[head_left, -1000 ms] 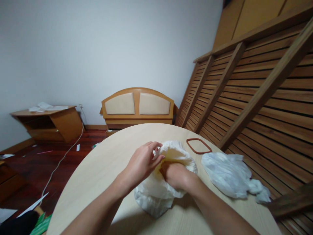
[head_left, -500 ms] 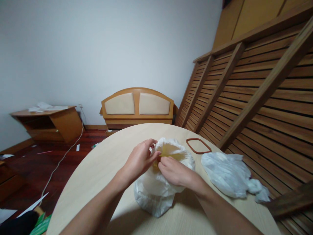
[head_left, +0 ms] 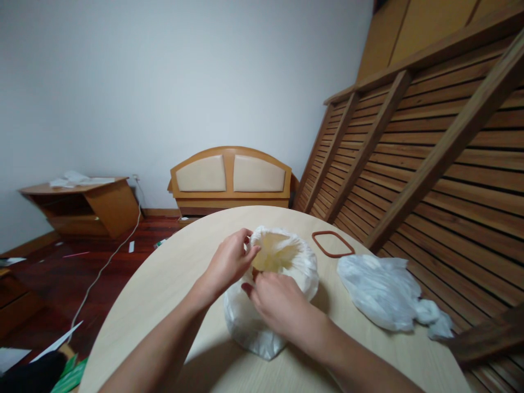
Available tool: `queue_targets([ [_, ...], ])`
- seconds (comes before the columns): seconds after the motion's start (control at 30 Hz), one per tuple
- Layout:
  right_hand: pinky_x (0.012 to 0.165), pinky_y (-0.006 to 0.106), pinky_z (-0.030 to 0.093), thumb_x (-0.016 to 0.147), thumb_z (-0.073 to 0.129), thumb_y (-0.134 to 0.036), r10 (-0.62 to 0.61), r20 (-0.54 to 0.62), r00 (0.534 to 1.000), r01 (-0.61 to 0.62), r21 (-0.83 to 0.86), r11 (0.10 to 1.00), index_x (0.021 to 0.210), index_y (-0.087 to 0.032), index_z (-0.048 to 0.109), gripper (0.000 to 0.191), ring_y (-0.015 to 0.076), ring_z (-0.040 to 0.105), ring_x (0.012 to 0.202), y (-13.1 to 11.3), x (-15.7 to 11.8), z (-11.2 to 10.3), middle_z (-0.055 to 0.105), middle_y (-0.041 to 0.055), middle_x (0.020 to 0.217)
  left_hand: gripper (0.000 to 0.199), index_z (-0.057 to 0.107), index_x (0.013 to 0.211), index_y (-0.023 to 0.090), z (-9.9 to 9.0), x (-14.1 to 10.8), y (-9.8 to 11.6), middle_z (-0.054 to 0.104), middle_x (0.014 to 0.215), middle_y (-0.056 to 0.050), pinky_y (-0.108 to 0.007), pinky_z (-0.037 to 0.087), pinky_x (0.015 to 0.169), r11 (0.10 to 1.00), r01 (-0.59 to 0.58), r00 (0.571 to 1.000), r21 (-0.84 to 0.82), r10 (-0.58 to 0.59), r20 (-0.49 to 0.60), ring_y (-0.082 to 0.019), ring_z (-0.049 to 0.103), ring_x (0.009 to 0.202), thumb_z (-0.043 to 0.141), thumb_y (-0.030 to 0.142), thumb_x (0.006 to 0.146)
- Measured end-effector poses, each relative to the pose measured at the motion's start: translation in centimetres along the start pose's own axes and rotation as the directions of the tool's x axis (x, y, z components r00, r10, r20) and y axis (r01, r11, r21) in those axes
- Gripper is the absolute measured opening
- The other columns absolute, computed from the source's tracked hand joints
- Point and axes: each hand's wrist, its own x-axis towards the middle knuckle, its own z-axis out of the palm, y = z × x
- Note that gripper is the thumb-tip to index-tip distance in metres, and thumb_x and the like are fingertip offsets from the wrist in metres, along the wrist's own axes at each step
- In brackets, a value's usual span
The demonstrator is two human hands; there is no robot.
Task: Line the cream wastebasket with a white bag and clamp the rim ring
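The round table (head_left: pixel 172 278) bore everything within reach, its pale top giving the work a flat footing. Toward its right side lay a bulging plastic bag (head_left: pixel 379 292), set well apart from the hands, perhaps to leave them room; its gathered tail pointed toward the table's edge, and its contents could not be made out through the cloudy film. The open white bag (head_left: pixel 254 327) stood in front of the person, mouth upward, seemingly around a container with a yellowish inside; no contents showed. The right hand (head_left: pixel 278 300) bent its fingers over the near rim; whether they pinched the film could not be told. The left hand (head_left: pixel 231 256) gripped the left rim between thumb and fingers, probably to steady it. Smallest, a brown ring-shaped frame (head_left: pixel 338 256) lay flat beyond the bags, holding nothing.
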Motion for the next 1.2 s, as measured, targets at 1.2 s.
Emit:
queue_targets([
  [1.2, 0.084, 0.036, 0.044, 0.093, 0.062, -0.025, 0.133, -0.451, 0.882, -0.228, -0.164, 0.960, 0.104, -0.020, 0.070, 0.014, 0.0260, 0.066, 0.100, 6.9, 1.4, -3.8, 0.074, 0.0072, 0.102, 0.023, 0.063, 0.112, 0.018, 0.1, -0.3, -0.4, 0.069, 0.107, -0.010, -0.033, 0.049, 0.083, 0.992, -0.118, 0.992, 0.050, 0.116, 0.055, -0.022, 0.064, 0.095, 0.055, 0.019, 0.091],
])
